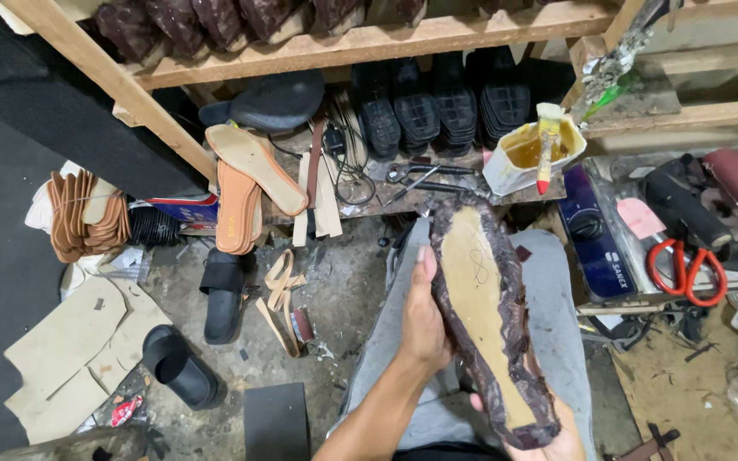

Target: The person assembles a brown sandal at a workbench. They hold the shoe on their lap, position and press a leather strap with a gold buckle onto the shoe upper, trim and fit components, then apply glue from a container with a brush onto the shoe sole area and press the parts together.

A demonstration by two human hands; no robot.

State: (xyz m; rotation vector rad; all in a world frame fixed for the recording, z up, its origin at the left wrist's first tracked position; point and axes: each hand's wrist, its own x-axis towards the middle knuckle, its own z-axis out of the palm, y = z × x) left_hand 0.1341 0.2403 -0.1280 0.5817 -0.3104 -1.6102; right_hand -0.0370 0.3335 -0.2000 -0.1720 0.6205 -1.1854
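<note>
I hold an unfinished shoe [489,316] sole-up over my lap: a tan insole with dark brown patterned upper material folded over its edge. My left hand [424,320] grips its left side, thumb along the rim. My right hand [557,431] supports the heel end from underneath, mostly hidden by the shoe. A white container of yellow glue [530,155] with a brush in it stands on the low wooden bench ahead.
Black soles [437,107] are stacked under a wooden shelf. Pliers [424,175], tan insoles [245,183], leather strips [282,294] and black sandals [224,294] lie around. Red-handled scissors [685,271] rest on the right. Cardboard patterns [70,350] cover the floor at left.
</note>
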